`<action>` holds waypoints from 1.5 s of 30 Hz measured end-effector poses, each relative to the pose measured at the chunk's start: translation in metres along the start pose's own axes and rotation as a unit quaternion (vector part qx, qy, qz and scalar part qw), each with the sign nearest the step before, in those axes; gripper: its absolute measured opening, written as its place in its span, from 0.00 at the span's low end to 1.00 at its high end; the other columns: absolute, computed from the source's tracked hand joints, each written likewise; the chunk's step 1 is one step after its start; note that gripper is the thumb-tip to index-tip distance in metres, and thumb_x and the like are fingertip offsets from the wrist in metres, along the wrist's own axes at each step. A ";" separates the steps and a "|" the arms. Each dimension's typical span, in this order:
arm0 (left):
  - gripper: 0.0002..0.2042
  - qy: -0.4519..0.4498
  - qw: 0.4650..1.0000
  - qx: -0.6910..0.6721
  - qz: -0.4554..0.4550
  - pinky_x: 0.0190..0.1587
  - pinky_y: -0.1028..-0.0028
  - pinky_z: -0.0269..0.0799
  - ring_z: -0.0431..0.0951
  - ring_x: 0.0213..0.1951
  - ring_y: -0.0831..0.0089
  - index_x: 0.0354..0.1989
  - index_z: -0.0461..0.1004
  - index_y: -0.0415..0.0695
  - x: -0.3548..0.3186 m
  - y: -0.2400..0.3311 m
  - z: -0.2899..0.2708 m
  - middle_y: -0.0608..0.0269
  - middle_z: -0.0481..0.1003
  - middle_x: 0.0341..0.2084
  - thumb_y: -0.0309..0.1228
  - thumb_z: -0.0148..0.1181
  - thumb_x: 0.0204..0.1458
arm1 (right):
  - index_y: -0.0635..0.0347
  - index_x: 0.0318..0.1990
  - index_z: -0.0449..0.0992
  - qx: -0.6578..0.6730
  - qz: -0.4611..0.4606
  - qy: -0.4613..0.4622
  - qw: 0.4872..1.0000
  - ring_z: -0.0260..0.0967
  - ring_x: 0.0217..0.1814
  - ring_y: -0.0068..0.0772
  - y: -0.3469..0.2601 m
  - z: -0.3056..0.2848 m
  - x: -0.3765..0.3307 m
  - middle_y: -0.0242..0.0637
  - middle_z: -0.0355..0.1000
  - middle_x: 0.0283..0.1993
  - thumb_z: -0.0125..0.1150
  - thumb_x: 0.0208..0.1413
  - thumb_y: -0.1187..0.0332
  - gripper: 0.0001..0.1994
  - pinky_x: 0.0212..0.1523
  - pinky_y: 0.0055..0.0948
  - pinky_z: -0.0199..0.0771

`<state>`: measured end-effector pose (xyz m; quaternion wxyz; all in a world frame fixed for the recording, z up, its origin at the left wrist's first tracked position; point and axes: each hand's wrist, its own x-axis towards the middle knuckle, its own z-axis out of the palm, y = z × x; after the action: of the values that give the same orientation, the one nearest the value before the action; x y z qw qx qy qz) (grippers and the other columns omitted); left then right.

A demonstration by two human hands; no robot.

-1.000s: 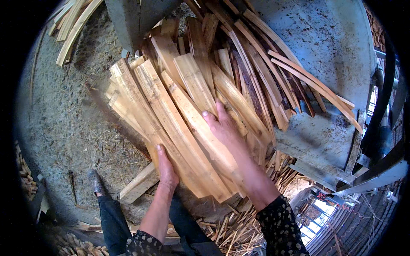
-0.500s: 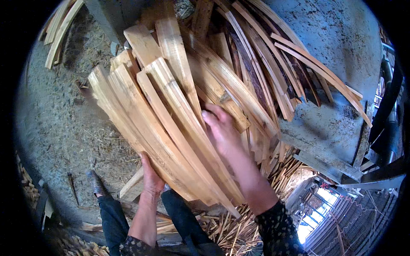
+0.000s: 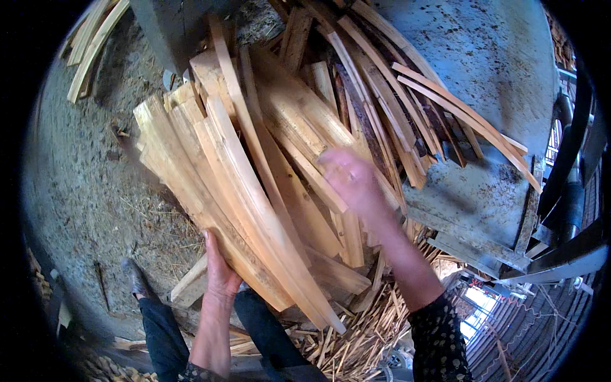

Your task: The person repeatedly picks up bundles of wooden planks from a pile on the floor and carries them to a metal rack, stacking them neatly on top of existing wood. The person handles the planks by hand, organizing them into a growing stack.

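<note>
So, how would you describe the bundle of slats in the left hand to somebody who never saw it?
Start at the grey metal table covered with thin wooden slats. Left of it, the left hand props up a bundle of pale slats. These are broad, light and fanned together, unlike the darker narrow strips on the table.

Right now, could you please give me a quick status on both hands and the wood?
Left hand props the bundle of pale curved wooden slats from below. Right hand blurred on top, grip unclear. Loose dark strips behind.

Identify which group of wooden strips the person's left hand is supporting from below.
The pale, broad bundle at the left, resting on the left hand; the thin, darker strips lie apart on the grey machine top.
</note>
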<state>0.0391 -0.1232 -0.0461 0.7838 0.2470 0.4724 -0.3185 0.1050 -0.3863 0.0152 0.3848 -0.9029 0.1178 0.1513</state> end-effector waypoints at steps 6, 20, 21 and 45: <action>0.33 -0.009 1.000 0.020 -0.018 0.54 0.58 0.59 0.60 0.55 0.61 0.59 0.49 0.46 -0.001 -0.004 0.006 0.56 0.58 0.54 0.56 0.41 0.51 | 0.65 0.53 0.62 -0.272 0.107 0.179 0.939 0.63 0.51 0.44 0.092 -0.069 0.029 0.51 0.66 0.48 0.55 0.48 0.63 0.25 0.54 0.30 0.59; 0.36 0.004 1.000 0.015 -0.027 0.56 0.57 0.56 0.58 0.56 0.62 0.60 0.47 0.46 -0.004 -0.003 0.007 0.56 0.56 0.56 0.60 0.38 0.49 | 0.65 0.51 0.64 -0.096 -0.049 -0.070 0.992 0.58 0.56 0.47 -0.038 -0.053 -0.007 0.55 0.57 0.54 0.47 0.52 0.62 0.21 0.54 0.34 0.58; 0.36 -0.004 1.000 0.017 -0.026 0.56 0.57 0.56 0.58 0.56 0.62 0.60 0.47 0.46 -0.004 -0.002 0.005 0.56 0.56 0.56 0.60 0.38 0.49 | 0.64 0.51 0.63 -0.135 -0.036 -0.024 0.990 0.56 0.57 0.48 -0.029 -0.043 0.007 0.56 0.56 0.55 0.47 0.52 0.61 0.22 0.55 0.35 0.57; 0.32 -0.013 0.999 0.052 0.010 0.54 0.62 0.60 0.63 0.53 0.61 0.56 0.55 0.45 0.019 -0.002 -0.045 0.57 0.61 0.53 0.55 0.46 0.49 | 0.67 0.51 0.61 -0.110 0.194 0.074 0.972 0.51 0.59 0.49 0.011 0.032 0.031 0.55 0.56 0.54 0.46 0.51 0.47 0.31 0.58 0.39 0.51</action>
<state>0.0180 -0.0984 -0.0834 0.7793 0.2879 0.4426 -0.3374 0.1242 -0.3734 -0.0250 0.2362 -0.9082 0.3016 0.1685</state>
